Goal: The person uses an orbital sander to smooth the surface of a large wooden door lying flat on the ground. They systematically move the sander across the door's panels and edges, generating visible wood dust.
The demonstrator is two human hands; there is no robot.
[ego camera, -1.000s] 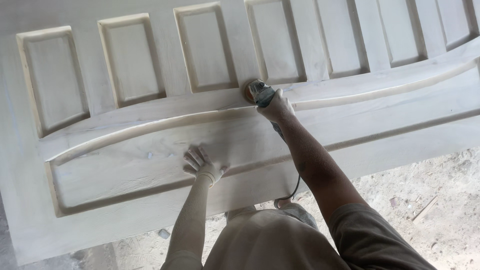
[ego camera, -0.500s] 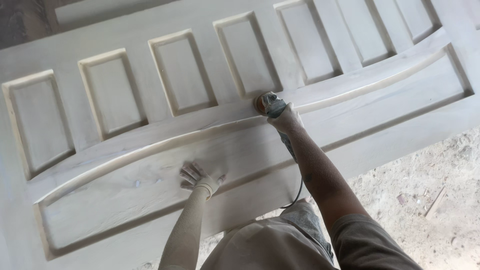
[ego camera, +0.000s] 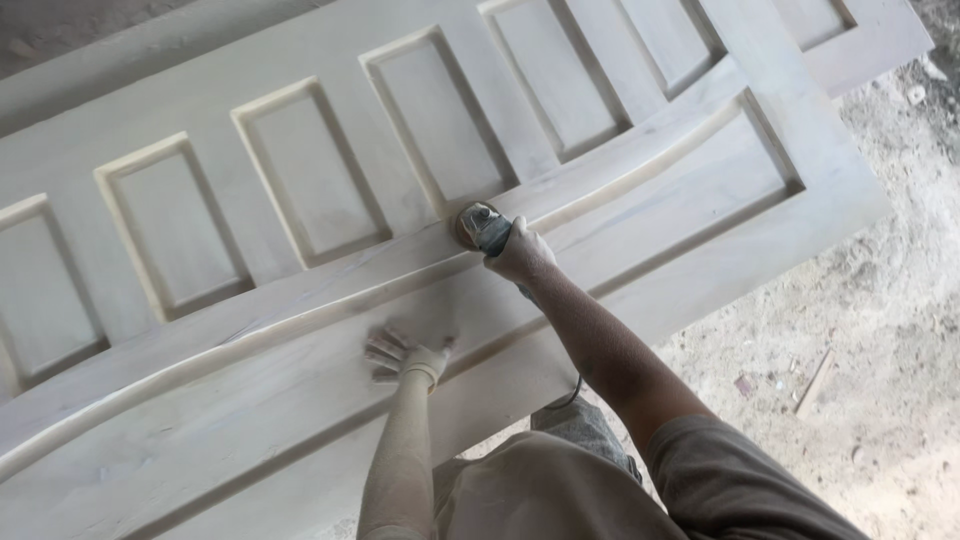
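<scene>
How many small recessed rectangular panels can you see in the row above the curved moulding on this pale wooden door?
6: far left, cut off; then rightward. More may lie outside the frame.

the wooden door panel (ego camera: 300, 420) lies flat and fills most of the view, its long curved lower field wide and bare to the left of the left hand (ego camera: 405, 355). the raised curved moulding (ego camera: 300, 300) runs between that hand and the right hand (ego camera: 520, 250), which is closed round a small sander (ego camera: 480, 225). recessed rectangles (ego camera: 300, 170) beyond it are bare. a cable (ego camera: 572, 392) hangs off the near edge; wood scraps (ego camera: 812, 382) litter the dusty floor (ego camera: 880, 300) to the right.
</scene>
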